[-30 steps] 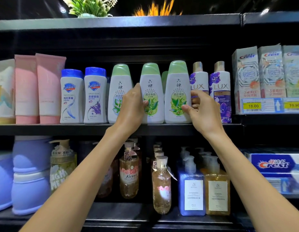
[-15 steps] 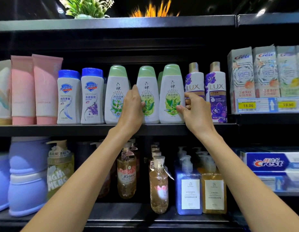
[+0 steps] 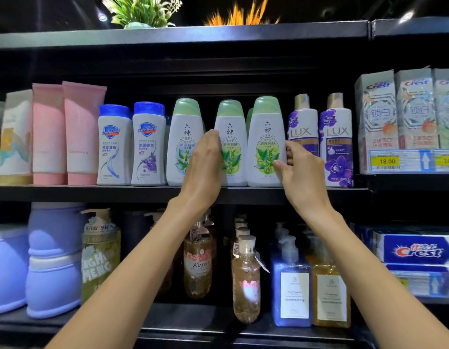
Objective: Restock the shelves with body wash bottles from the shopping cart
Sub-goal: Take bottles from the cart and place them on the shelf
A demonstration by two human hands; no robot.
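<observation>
Three white body wash bottles with green caps stand in a row on the middle shelf [image 3: 92, 192]. My left hand [image 3: 203, 167] reaches between the left bottle [image 3: 183, 137] and the middle bottle [image 3: 231, 127], gripping the middle one's left side. My right hand [image 3: 301, 172] grips the right bottle [image 3: 266, 132], thumb on its front label and fingers round its right side. All three bottles stand upright on the shelf. The shopping cart is out of view.
Two blue-capped Safeguard bottles [image 3: 114, 147] and pink tubes [image 3: 80, 132] stand to the left. Two purple Lux bottles [image 3: 339, 137] and Crest boxes [image 3: 377, 109] are on the right. Pump bottles [image 3: 291, 280] fill the lower shelf.
Both hands stay on the same two green-capped bottles. My left thumb, earlier on the middle bottle's front, has drawn in against the hand. The view has shifted slightly.
</observation>
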